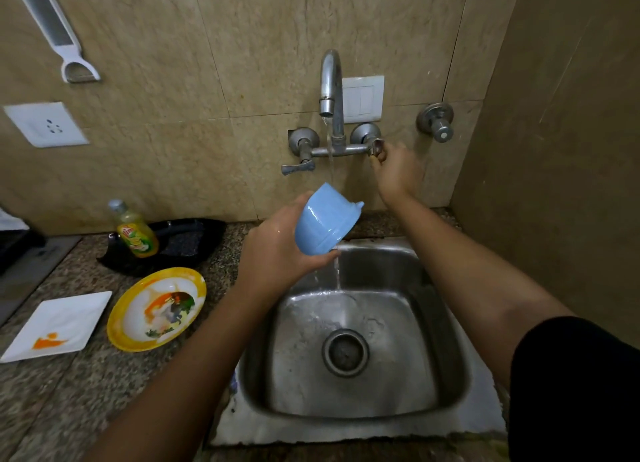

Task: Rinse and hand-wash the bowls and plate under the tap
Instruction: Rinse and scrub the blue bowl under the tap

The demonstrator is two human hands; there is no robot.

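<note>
My left hand (277, 247) grips a light blue bowl (325, 219), tilted with its mouth turned away, above the steel sink (450, 357). Water runs from the tap (330, 81) onto the bowl and spills off its lower rim into the sink. My right hand (398, 171) holds the tap's right handle (375, 146). A yellow-rimmed bowl (156, 309) with orange and dark food smears sits on the counter left of the sink. Beside it lies a white square plate (59, 323) with an orange stain.
A yellow dish-soap bottle (135, 233) stands behind the yellow bowl, in front of a black tray (187, 240). A second lever handle (298, 167) hangs left of the spout. A wall valve (436, 122) is at the right. The granite counter (69, 409) extends left.
</note>
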